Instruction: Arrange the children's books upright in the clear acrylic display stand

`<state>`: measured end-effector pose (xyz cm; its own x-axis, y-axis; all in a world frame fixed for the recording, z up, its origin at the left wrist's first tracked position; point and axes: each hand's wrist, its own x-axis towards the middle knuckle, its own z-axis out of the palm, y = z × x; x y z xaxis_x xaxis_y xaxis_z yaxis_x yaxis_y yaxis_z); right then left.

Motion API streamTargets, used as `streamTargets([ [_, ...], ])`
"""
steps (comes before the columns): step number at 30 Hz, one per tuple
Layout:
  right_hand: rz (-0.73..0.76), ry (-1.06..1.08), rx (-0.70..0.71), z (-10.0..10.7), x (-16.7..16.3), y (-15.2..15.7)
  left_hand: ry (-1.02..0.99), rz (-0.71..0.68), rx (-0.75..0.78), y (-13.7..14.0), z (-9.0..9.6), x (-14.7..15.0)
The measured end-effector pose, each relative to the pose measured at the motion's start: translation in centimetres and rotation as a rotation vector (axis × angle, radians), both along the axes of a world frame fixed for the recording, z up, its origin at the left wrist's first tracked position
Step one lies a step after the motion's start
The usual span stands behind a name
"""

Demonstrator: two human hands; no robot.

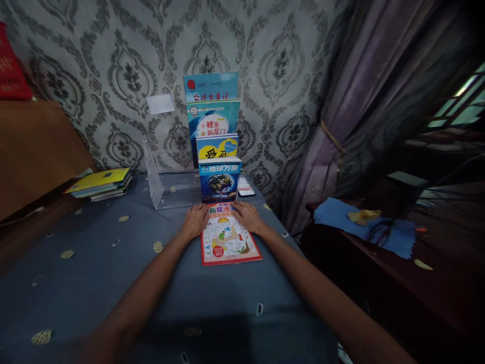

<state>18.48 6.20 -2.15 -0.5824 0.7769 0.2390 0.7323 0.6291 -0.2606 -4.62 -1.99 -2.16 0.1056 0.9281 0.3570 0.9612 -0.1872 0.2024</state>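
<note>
A picture book with a red border (231,240) lies on the blue cloth in front of me, its cover up. My left hand (196,221) is closed on its upper left edge, fingers curled. On the upper right side, my right hand (248,217) grips the same book, fingertips over the cover. Just beyond the fingers, a dark blue book with a globe (220,183) stands upright in a clear stepped rack (153,174). Behind it rise a yellow-and-blue book (217,146), a teal book (214,121) and a taller light blue book (212,83).
A stack of books (101,184) lies at the left, near a wooden cabinet (38,146). A phone (246,187) rests right of the rack. Patterned wallpaper (129,65) stands behind. A purple curtain (326,121) and a dark side table with a blue cloth (341,217) are at right.
</note>
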Motion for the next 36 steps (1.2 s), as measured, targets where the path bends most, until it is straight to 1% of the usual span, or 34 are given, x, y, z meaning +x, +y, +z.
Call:
streamTargets([
  [15, -0.017, -0.009, -0.004, 0.33, -0.1, -0.23, 0.014, 0.017, -0.013, -0.34, 0.5, 0.24],
  [31, -0.016, -0.02, -0.008, 0.5, -0.11, -0.4, 0.008, 0.034, -0.004, -0.29, 0.14, 0.43],
  [36, -0.011, -0.03, -0.003, 0.37, -0.1, -0.27, 0.004, 0.065, -0.001, -0.3, -0.09, 0.45],
])
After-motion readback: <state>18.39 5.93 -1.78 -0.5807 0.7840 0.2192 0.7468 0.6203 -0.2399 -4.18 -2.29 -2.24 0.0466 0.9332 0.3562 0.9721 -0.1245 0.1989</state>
